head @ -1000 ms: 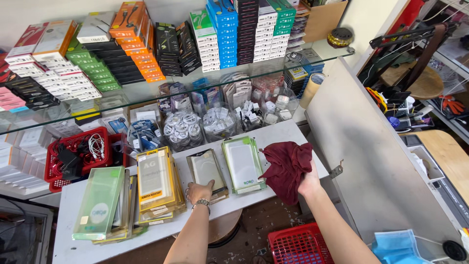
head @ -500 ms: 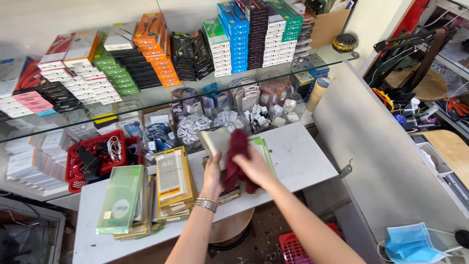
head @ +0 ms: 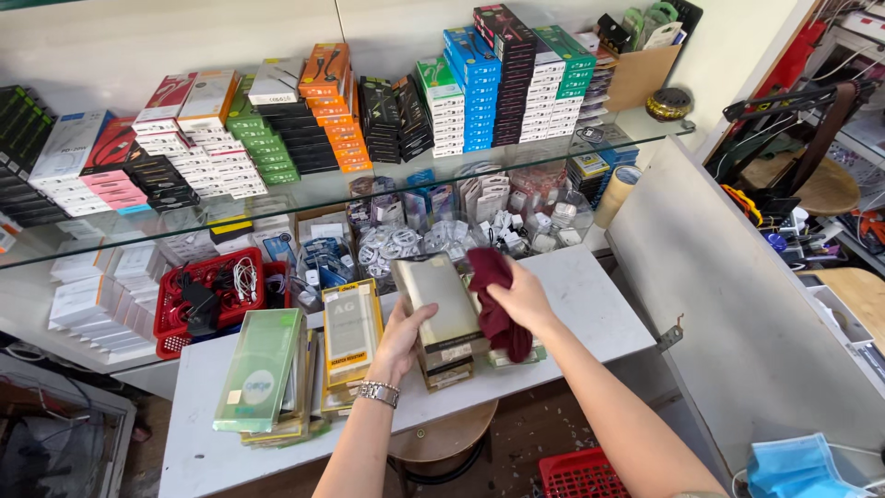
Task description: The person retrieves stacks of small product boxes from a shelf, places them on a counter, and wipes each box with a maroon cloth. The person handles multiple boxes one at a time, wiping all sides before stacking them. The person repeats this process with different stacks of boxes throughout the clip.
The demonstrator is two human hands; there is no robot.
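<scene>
My left hand [head: 406,334] lifts a flat grey-gold package [head: 438,304] tilted above a short stack of similar packages on the white table [head: 590,309]. My right hand [head: 522,299] grips a dark red cloth [head: 496,304] and presses it against the package's right edge. A metal watch sits on my left wrist. To the left lie a yellow package stack [head: 351,334] and a green package stack [head: 261,369].
A red basket [head: 205,297] of cables stands at the table's back left. A glass shelf [head: 369,184] above carries rows of coloured boxes. A grey panel [head: 737,304] leans at the right. Below are a round stool [head: 442,441], a red crate [head: 581,475] and a blue face mask [head: 795,466].
My left hand picked the package up off its stack. My right hand brought the red cloth from the table's right side onto the package. The view shifted closer.
</scene>
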